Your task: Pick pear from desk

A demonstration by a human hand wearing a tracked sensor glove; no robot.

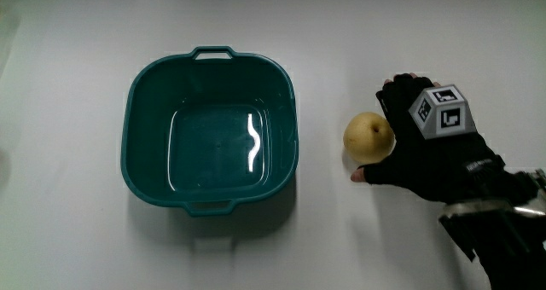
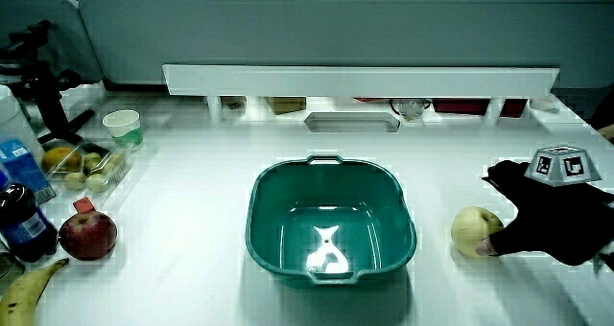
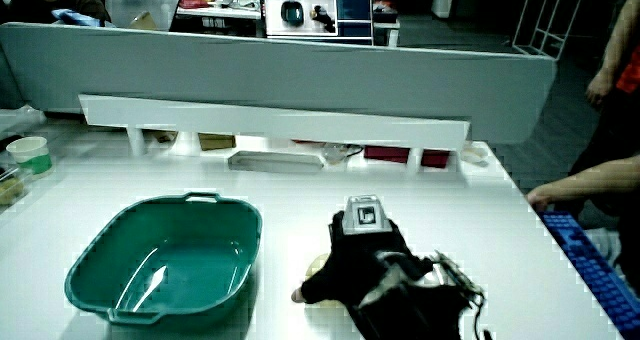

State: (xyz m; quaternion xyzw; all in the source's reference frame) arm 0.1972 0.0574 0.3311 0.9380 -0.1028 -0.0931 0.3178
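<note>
One round matte pear [image 1: 368, 136] | hand [image 1: 420, 149] cupping | glossy teal basin [image 1: 153, 94]

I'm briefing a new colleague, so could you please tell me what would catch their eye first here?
The large teal plastic basin with nothing in it, in the middle of the white table. Beside it, the black-gloved hand with its patterned cube closes around a round yellow pear resting on the table.

The hand [image 1: 426, 153] wears a black fingerless glove. A small pale grey cube [image 1: 442, 110] with black square marker patterns on its faces sits on the back of it. Dark strapping with a pale edge wraps the forearm [image 1: 499, 226].
</note>
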